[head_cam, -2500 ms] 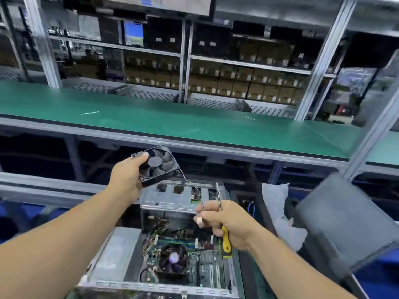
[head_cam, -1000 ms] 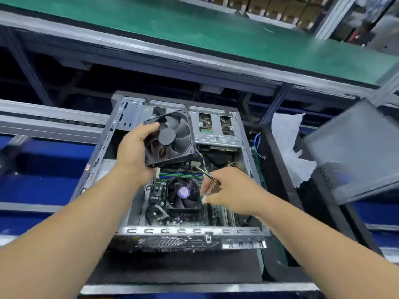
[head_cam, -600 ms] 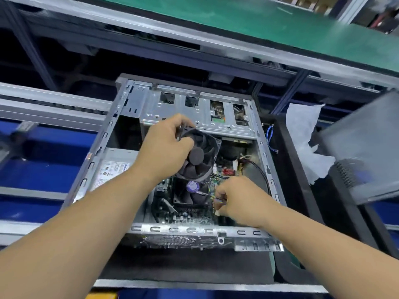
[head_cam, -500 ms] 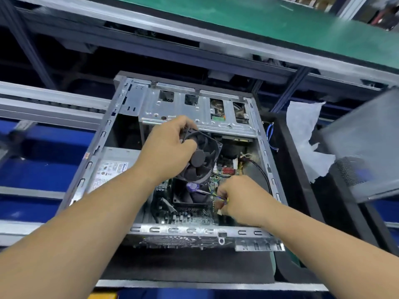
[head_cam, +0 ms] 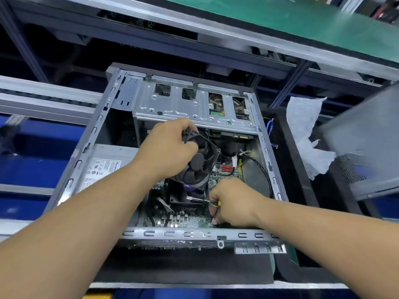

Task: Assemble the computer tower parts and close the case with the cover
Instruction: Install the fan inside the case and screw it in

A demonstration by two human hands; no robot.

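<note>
An open grey computer case (head_cam: 95, 134) lies flat below me, motherboard (head_cam: 185, 220) exposed. My left hand (head_cam: 170, 145) grips a black case fan (head_cam: 199, 165) by its upper corner, tilted just above the CPU cooler (head_cam: 183, 198). My right hand (head_cam: 234, 203) is curled round a screwdriver with a yellow handle (head_cam: 195, 198), its metal shaft pointing left over the cooler, and pinches the fan's thin coloured wires (head_cam: 210, 201) near the board. The grey mesh cover panel (head_cam: 367, 147) leans at the right, outside the case.
A silver drive cage (head_cam: 194, 106) spans the case's far end and a power supply (head_cam: 105, 167) fills its left side. White crumpled wrapping (head_cam: 306, 130) lies in a black tray to the right. A green conveyor belt (head_cam: 302, 20) runs across above.
I have brought the fan from up in the air down into the case over the CPU cooler. My right hand dropped with the screwdriver to the motherboard's right edge.
</note>
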